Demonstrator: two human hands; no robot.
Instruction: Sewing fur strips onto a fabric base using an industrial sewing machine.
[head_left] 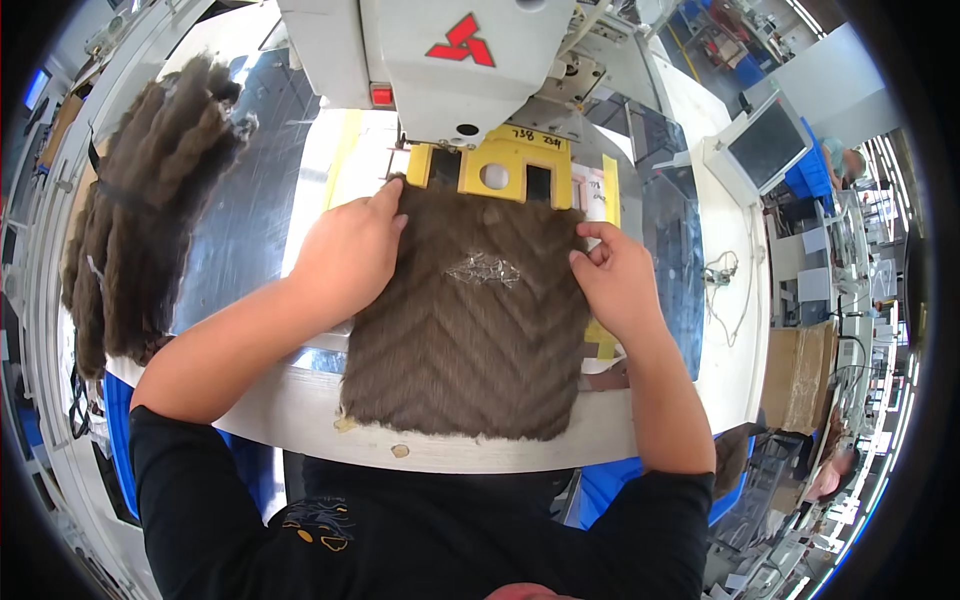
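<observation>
A brown fur panel [470, 350] with a chevron pattern lies flat, its near end reaching over the white table edge. A shiny, clear, crinkled patch [483, 269] sits on its upper middle. My left hand [350, 250] grips the far left corner, index finger stretched along the edge and the other fingers curled out of sight. At the far right edge, my right hand [622, 285] pinches the fur between thumb and bent fingers. The panel's far edge meets a yellow template plate [515, 160] with cut-out openings, under the white sewing machine head [440, 85].
Several brown fur pieces [150, 190] are heaped on the left of the table. At the right stands a screen on a white housing [768, 145], with loose wires [720, 272] nearer me. Blue bins [610, 487] hang below the front edge. Other people are at the far right.
</observation>
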